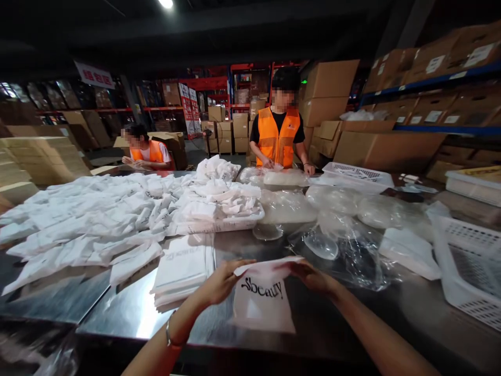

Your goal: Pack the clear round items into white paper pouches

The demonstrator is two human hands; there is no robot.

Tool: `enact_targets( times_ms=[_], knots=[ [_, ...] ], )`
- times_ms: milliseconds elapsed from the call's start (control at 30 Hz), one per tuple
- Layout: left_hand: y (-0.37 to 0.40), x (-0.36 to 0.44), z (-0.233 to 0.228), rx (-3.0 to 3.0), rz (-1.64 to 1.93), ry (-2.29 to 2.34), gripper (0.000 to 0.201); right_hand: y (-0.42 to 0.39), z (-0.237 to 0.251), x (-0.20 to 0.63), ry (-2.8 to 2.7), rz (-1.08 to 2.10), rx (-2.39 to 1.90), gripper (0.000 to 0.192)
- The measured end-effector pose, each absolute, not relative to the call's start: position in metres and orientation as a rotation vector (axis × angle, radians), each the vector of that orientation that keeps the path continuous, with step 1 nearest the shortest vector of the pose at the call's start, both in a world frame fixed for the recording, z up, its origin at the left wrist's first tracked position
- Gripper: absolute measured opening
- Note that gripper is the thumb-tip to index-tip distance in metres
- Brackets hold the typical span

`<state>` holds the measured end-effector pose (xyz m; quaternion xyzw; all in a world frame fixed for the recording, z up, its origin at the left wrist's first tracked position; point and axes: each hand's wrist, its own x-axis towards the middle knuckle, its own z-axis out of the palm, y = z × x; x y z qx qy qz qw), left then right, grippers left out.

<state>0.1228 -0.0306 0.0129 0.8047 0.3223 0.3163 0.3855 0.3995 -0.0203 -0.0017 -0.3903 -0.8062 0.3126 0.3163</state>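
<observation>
- White, rectangular, cloth-like pouch with black lettering (264, 308): four o'clock from left hand (221, 282), eight from right hand (311, 277), over grey metal surface (313, 318).
- Left hand: grasping its ten-o'clock corner.
- Right hand: grasping two-o'clock corner.

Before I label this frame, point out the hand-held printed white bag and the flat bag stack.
Printed white bag (263, 307), head view: front, below the lettering.
Flat bag stack (185, 265), head view: top face.
</observation>
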Motion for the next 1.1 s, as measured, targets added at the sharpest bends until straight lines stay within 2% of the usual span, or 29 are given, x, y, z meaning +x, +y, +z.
enact_targets(
  times_ms=[100,167,300,433,533,633,733,867,1000,1100],
  knots=[
    [-0.023,0.12,0.011,2.263,0.655,0.56,0.039,-0.02,0.006,0.403,-2.251,1.083,-0.815,0.059],
    [-0.019,0.121,-0.003,2.336,0.477,0.478,0.04,-0.024,-0.002,0.404,-2.331,1.092,-0.751,0.047],
    [-0.02,0.125,-0.045,2.384,0.177,0.44,0.051,-0.036,-0.037,0.405,-2.531,1.069,-0.75,0.046],
    [-0.029,0.124,-0.068,2.362,0.179,0.379,0.052,-0.052,-0.061,0.408,-2.484,1.118,-0.774,0.049],
    [-0.035,0.121,-0.066,2.315,0.186,0.389,0.051,-0.062,-0.064,0.409,-2.42,1.183,-0.761,0.042],
    [-0.046,0.119,-0.068,2.246,0.298,0.439,0.039,-0.074,-0.072,0.406,-2.24,1.1,-0.743,0.038],
    [-0.066,0.122,-0.089,2.1,0.713,0.627,0.037,-0.09,-0.089,0.396,-1.947,0.87,-0.855,0.038],
    [-0.092,0.14,-0.122,1.781,1.179,1.067,0.046,-0.106,-0.109,0.374,-1.598,0.613,-1.171,0.057],
    [-0.093,0.16,-0.128,1.575,1.295,1.55,0.056,-0.102,-0.115,0.358,-1.332,0.348,-1.488,0.066],
    [-0.081,0.166,-0.124,1.557,1.286,1.671,0.052,-0.092,-0.117,0.355,-1.333,0.213,-1.614,0.068]
  ],
)
